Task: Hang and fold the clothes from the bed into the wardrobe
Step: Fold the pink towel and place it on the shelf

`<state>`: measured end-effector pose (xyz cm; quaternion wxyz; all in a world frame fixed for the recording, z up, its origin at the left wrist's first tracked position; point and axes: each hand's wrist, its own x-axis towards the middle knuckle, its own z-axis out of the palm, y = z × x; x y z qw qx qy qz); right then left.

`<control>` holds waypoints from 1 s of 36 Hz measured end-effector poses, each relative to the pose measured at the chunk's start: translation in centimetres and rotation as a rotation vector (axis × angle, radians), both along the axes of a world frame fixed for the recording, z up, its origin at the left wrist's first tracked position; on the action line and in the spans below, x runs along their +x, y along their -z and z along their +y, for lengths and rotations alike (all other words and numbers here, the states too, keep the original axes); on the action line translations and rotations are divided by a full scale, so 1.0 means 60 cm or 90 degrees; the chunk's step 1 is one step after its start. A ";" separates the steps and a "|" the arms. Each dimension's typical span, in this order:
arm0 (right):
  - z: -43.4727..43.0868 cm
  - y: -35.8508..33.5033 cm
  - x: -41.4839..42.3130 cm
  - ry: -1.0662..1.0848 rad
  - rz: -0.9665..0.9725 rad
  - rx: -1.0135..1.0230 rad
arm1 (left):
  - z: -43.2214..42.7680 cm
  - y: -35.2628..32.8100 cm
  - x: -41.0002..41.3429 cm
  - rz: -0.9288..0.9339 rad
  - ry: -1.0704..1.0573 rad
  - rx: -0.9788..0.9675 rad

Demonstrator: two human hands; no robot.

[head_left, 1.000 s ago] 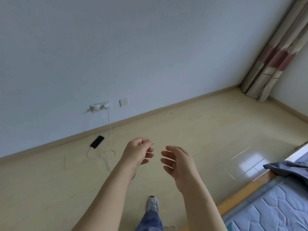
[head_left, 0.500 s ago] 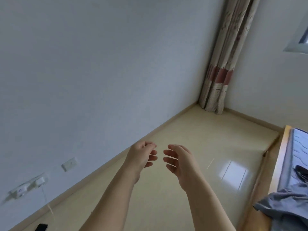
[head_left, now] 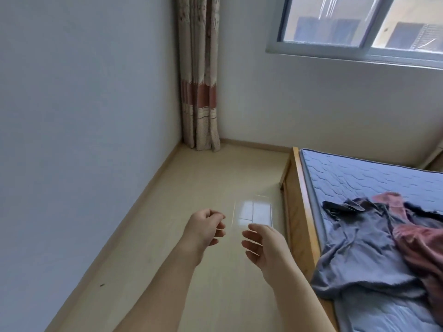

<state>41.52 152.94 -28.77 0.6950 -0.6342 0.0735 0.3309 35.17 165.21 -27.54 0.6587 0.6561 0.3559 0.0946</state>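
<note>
Landmark: bed (head_left: 293,212), a light wooden frame under a blue quilted mattress (head_left: 359,178), at the right of the head view.
Grey garment (head_left: 359,255): lies crumpled on the mattress at the bed's near left edge; one fold hangs over the wooden side rail.
Rust-red garment (head_left: 422,245): heaped on the mattress to the right of the grey garment, touching and partly overlapping it; runs out of view at the right border.
Dark garment (head_left: 340,206): a black piece on the mattress at the far side of the grey garment, touching it; its shape is hard to make out.
Left hand (head_left: 203,227): held in the air over the floor, left of the bed and apart from it; fingers (head_left: 219,226) loosely curled inward, holding nothing.
Right hand (head_left: 266,245): held in the air just left of the bed's side rail, not touching it; fingers relaxed, slightly bent, palm facing the left hand, holding nothing.
Gap between hands: narrow, the two not touching.
Floor (head_left: 191,188): pale and glossy, left of the bed, with a bright window reflection beyond the hands.
Curtain (head_left: 199,92): patterned beige with a reddish band, hanging in the room corner beyond the bed's far left end.
Window (head_left: 359,27): in the wall above the bed's far end.
Wall (head_left: 84,116): plain, pale, across the floor from the bed.
</note>
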 end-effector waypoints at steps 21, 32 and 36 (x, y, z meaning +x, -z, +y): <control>-0.220 0.059 0.381 0.488 0.069 0.033 | -0.211 0.066 0.540 0.093 0.475 0.026; -0.435 0.048 0.582 0.607 0.093 0.017 | -0.427 0.053 0.796 0.082 0.592 0.060; -0.502 0.070 0.603 0.698 0.100 0.010 | -0.491 0.082 0.856 0.101 0.632 0.047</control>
